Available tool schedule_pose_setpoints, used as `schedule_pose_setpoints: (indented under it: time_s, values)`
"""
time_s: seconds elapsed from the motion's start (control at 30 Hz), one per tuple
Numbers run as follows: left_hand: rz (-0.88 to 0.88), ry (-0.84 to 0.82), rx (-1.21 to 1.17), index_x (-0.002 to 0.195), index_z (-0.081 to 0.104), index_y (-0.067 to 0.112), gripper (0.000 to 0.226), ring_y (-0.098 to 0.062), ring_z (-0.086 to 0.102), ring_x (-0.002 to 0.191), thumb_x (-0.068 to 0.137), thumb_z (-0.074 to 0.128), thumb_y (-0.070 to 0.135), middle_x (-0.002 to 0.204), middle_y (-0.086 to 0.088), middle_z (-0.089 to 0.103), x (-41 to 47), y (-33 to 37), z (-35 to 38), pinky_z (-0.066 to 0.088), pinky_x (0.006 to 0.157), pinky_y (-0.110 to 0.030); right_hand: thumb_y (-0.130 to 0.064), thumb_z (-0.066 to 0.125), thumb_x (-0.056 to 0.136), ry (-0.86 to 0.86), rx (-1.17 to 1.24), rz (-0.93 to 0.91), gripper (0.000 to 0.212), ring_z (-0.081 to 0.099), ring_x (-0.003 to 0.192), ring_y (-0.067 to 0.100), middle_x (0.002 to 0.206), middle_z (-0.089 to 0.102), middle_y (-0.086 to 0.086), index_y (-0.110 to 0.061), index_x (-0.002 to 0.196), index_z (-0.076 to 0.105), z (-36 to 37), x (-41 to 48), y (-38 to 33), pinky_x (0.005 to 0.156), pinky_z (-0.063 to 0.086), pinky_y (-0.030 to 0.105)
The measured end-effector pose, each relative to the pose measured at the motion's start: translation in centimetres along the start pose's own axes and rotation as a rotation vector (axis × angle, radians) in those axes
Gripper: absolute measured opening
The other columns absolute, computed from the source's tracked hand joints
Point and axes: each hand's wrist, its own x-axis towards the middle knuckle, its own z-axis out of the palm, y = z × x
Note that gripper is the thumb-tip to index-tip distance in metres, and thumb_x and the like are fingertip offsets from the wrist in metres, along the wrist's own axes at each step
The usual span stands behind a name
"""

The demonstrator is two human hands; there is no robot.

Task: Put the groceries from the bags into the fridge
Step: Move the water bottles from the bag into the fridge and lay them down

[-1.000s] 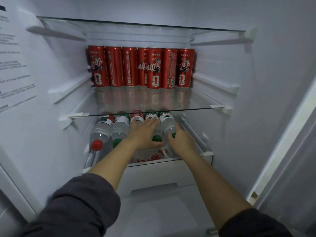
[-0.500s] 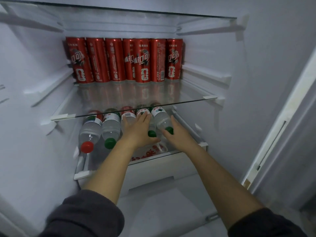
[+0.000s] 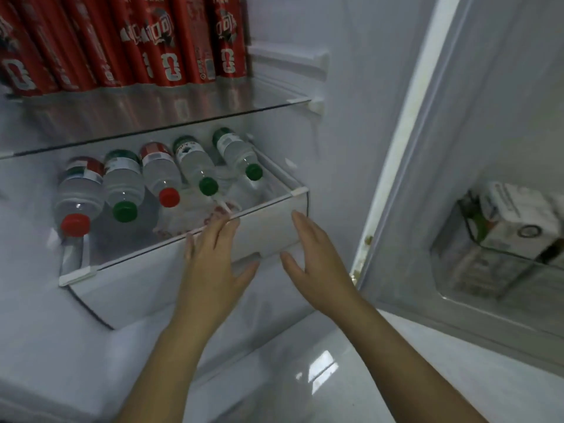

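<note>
Drawer [image 3: 268,228] — bottles [image 3: 158,175] lying inside | left hand [image 3: 213,264], right hand [image 3: 316,267] spread before it

- The cans [image 3: 146,41] looked like glossy red metal with printed white marks.
- The shelf [image 3: 183,108] was clear glass, smooth and shiny enough to mirror the cans.
- The bottles [image 3: 123,181] were clear, glossy plastic with paper-like labels.
- Their caps [image 3: 125,211] were opaque red or green plastic.
- The drawer [image 3: 268,230] had a smooth white plastic front with a dull sheen.
- The fridge wall [image 3: 351,148] was smooth white plastic.
- The door bin [image 3: 488,270] was clear plastic, slightly cloudy.
- The cartons [image 3: 518,230] looked like matt printed card.
</note>
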Motion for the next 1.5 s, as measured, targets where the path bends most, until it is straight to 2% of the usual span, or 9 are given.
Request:
schedule_pose_setpoints:
  time_s: [0.17, 0.37, 0.5, 0.6, 0.73, 0.87, 1.13, 1.3, 1.5]
  values:
    - [0.054, -0.215, -0.09, 0.145, 0.039, 0.016, 0.071, -0.024, 0.032, 0.139, 0.087, 0.064, 0.047, 0.152, -0.006, 0.037, -6.1, 4.1, 3.6, 0.023, 0.117, -0.052, -0.038, 0.048, 0.1, -0.045, -0.051, 0.147, 0.068, 0.013, 0.148, 0.01, 0.162, 0.014, -0.008, -0.028, 0.156, 0.009, -2.4, -9.2, 2.6, 0.12, 0.012, 0.024]
    - [0.113, -0.403, -0.11, 0.149, 0.031, 0.019, 0.07, -0.023, 0.025, 0.144, 0.091, 0.06, 0.044, 0.156, -0.003, 0.03, -12.6, 13.3, 6.2, 0.019, 0.118, -0.05, -0.037, 0.046, 0.1, -0.027, -0.23, 0.324, 0.065, 0.016, 0.148, 0.017, 0.162, 0.018, -0.001, -0.02, 0.156, 0.016, -7.7, -21.3, 6.7, 0.119, 0.016, 0.031]
    - [0.217, -0.526, 0.175, 0.155, -0.002, 0.025, 0.079, -0.027, -0.015, 0.148, 0.094, 0.033, 0.062, 0.163, -0.004, -0.009, -17.2, 21.6, 8.4, -0.008, 0.116, -0.057, -0.042, 0.043, 0.099, 0.007, -0.552, 0.532, 0.065, 0.011, 0.15, 0.028, 0.162, 0.017, 0.006, -0.02, 0.155, 0.019, -11.2, -30.5, 9.4, 0.12, 0.012, 0.049]
    - [0.322, -0.572, 0.26, 0.153, -0.016, 0.026, 0.083, -0.033, -0.03, 0.143, 0.092, 0.022, 0.069, 0.159, -0.007, -0.025, -21.2, 28.0, 10.2, -0.013, 0.11, -0.064, -0.049, 0.056, 0.09, 0.071, -0.691, 0.745, 0.069, 0.023, 0.146, 0.038, 0.157, 0.03, 0.014, -0.021, 0.15, 0.036, -13.5, -37.6, 11.1, 0.111, 0.022, 0.063]
    - [0.423, -0.592, 0.206, 0.153, -0.013, 0.025, 0.085, -0.034, -0.029, 0.143, 0.092, 0.025, 0.07, 0.161, -0.008, -0.02, -26.6, 35.1, 12.4, -0.016, 0.107, -0.067, -0.056, 0.054, 0.089, 0.157, -0.759, 0.961, 0.075, 0.008, 0.149, 0.041, 0.161, 0.019, 0.014, -0.027, 0.153, 0.028, -17.1, -46.6, 13.0, 0.11, 0.014, 0.071]
    - [0.569, -0.598, 0.118, 0.149, -0.025, 0.024, 0.09, -0.033, -0.032, 0.142, 0.09, 0.026, 0.07, 0.158, -0.007, -0.029, -31.7, 41.3, 13.3, -0.016, 0.106, -0.066, -0.061, 0.038, 0.095, 0.227, -0.811, 1.106, 0.076, -0.014, 0.148, 0.038, 0.164, -0.003, 0.011, -0.031, 0.156, 0.003, -20.6, -54.4, 13.3, 0.112, 0.0, 0.071]
    - [0.907, -0.714, -0.028, 0.146, -0.031, 0.023, 0.1, -0.031, -0.03, 0.143, 0.087, 0.032, 0.073, 0.157, -0.006, -0.03, -39.8, 51.5, 13.5, -0.012, 0.111, -0.063, -0.06, 0.044, 0.092, 0.357, -0.885, 1.357, 0.077, 0.005, 0.149, 0.04, 0.162, 0.013, 0.015, -0.026, 0.155, 0.016, -24.9, -66.1, 12.4, 0.111, 0.011, 0.071]
    - [1.059, -0.763, -0.083, 0.142, -0.035, 0.025, 0.105, -0.031, -0.028, 0.144, 0.084, 0.036, 0.075, 0.158, -0.005, -0.029, -43.9, 56.7, 14.8, -0.009, 0.113, -0.063, -0.061, 0.032, 0.095, 0.431, -0.9, 1.502, 0.077, -0.012, 0.149, 0.038, 0.164, -0.004, 0.012, -0.029, 0.156, -0.002, -27.2, -72.1, 11.7, 0.112, -0.002, 0.067]
    - [1.252, -0.794, -0.193, 0.15, -0.023, 0.024, 0.107, -0.031, -0.025, 0.145, 0.082, 0.044, 0.073, 0.16, -0.007, -0.022, -48.8, 65.1, 17.0, -0.011, 0.111, -0.061, -0.061, 0.028, 0.096, 0.476, -0.904, 1.685, 0.076, -0.013, 0.148, 0.039, 0.163, -0.006, 0.014, -0.028, 0.155, -0.007, -31.0, -79.4, 12.5, 0.112, -0.001, 0.068]
